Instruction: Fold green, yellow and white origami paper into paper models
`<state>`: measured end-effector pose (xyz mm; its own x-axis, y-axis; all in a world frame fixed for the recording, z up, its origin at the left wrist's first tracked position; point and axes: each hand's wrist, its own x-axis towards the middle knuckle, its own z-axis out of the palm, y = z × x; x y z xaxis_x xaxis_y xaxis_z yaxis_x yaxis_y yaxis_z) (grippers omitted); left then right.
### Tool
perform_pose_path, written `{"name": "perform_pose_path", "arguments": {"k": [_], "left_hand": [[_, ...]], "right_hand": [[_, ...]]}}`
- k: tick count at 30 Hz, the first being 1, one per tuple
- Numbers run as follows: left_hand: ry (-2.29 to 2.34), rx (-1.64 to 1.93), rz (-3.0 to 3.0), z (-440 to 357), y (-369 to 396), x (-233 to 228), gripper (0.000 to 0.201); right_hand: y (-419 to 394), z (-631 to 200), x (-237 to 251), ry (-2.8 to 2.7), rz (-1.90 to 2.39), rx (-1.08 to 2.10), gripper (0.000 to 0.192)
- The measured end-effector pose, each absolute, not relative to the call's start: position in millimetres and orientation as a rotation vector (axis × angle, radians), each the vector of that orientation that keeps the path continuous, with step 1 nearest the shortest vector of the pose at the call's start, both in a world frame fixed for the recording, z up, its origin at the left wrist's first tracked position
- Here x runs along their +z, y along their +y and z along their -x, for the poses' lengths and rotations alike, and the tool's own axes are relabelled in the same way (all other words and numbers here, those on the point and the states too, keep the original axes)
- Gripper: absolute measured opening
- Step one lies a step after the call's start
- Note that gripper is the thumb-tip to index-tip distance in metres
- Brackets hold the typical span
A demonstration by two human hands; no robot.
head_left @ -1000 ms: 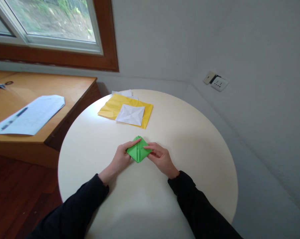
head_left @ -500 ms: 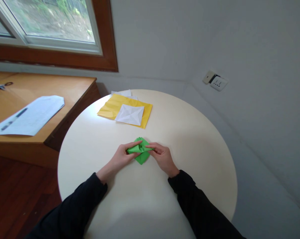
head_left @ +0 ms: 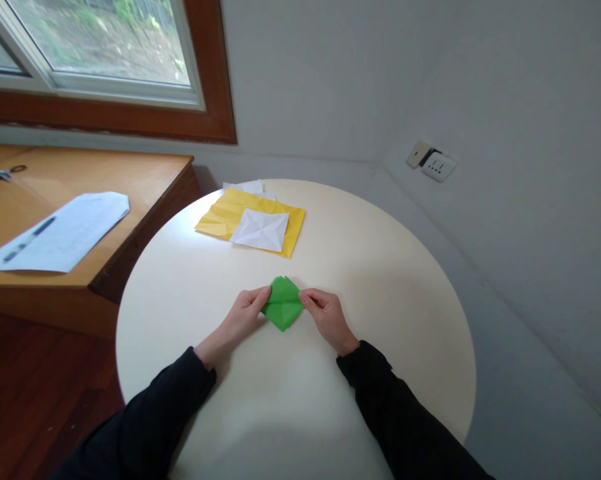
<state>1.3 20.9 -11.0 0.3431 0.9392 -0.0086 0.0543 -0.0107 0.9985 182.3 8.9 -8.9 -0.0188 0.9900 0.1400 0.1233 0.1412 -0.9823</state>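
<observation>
A folded piece of green paper, roughly diamond-shaped with a crease running across its middle, is held between my two hands over the round table. My left hand pinches its left corner, thumb on top and the other fingers mostly hidden beneath. The right corner is gripped by my right hand, with thumb and forefinger closed on it. Beyond my hands, a creased white paper square lies on a larger yellow sheet.
More white paper pokes out behind the yellow sheet on the round white table. To the left, a wooden desk bears a white sheet, a pen and scissors. A wall socket is at right.
The green paper's raised middle fold has flattened into a smooth diamond. My left fingers have drawn back from its top to the left corner; my right hand stays at the right corner.
</observation>
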Motion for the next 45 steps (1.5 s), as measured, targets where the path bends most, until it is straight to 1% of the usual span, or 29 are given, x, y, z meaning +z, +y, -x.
{"name": "perform_pose_path", "arguments": {"k": [3, 7, 11, 13, 17, 21, 23, 27, 29, 30, 32, 34, 36, 39, 41, 45], "left_hand": [[1.052, 0.925, -1.427, -3, 21, -9, 0.052], [1.085, 1.024, -1.424, -5, 20, -3, 0.048], [1.016, 1.049, -1.387, -6, 18, -3, 0.064], [0.986, 1.071, -1.409, -6, 18, -5, 0.058], [1.044, 1.076, -1.503, -5, 19, -6, 0.032], [1.100, 1.032, -1.444, -1, 20, -2, 0.026], [1.074, 1.054, -1.352, 1, 20, -1, 0.025], [0.937, 1.041, -1.056, 3, 21, -1, 0.028], [0.871, 1.008, -0.929, 3, 23, 0, 0.031], [0.845, 0.995, -0.882, 3, 23, 0, 0.032], [0.782, 0.946, -0.821, 3, 24, 1, 0.032], [0.700, 0.862, -0.805, 4, 25, 1, 0.028], [0.635, 0.761, -0.846, 5, 25, 2, 0.022], [0.654, 0.696, -0.999, 7, 23, 2, 0.021], [0.715, 0.698, -1.141, 9, 23, 3, 0.022], [0.829, 0.723, -1.425, 12, 22, 10, 0.014]], "right_hand": [[9, -181, -9, -1.368, 1.188, 1.053, 0.024], [9, -180, -11, -1.364, 1.181, 1.063, 0.023], [8, -179, -13, -1.337, 1.159, 1.092, 0.019], [8, -178, -13, -1.309, 1.133, 1.102, 0.016], [7, -177, -13, -1.303, 1.066, 1.116, 0.017], [6, -180, -12, -1.393, 1.077, 1.115, 0.012], [5, -185, -10, -1.426, 1.049, 1.189, 0.015], [5, -195, -4, -1.398, 0.892, 1.462, 0.028], [4, -198, -1, -1.403, 0.864, 1.519, 0.035], [4, -198, 0, -1.414, 0.877, 1.510, 0.037], [5, -198, 0, -1.420, 0.931, 1.454, 0.032], [6, -197, -2, -1.398, 1.025, 1.378, 0.025], [8, -196, -5, -1.382, 1.116, 1.298, 0.024], [10, -196, -5, -1.395, 1.168, 1.156, 0.023], [10, -197, -3, -1.419, 1.165, 1.093, 0.026], [10, -196, -1, -1.444, 1.174, 1.071, 0.026]]}}
